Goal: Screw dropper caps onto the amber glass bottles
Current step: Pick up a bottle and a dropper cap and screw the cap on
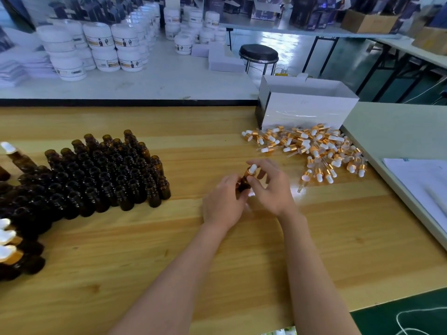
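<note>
My left hand grips a small amber glass bottle just above the wooden table, near its middle. A dropper cap with a gold collar and white bulb sits on the bottle's neck, and my right hand pinches that collar with thumb and fingers. To the left stands a dense block of open amber bottles. A loose pile of dropper caps lies to the right. Capped bottles lie at the far left edge.
A white cardboard box stands behind the cap pile. Papers lie on a pale table at the right. White jars are stacked on the far table, with a black stool beyond.
</note>
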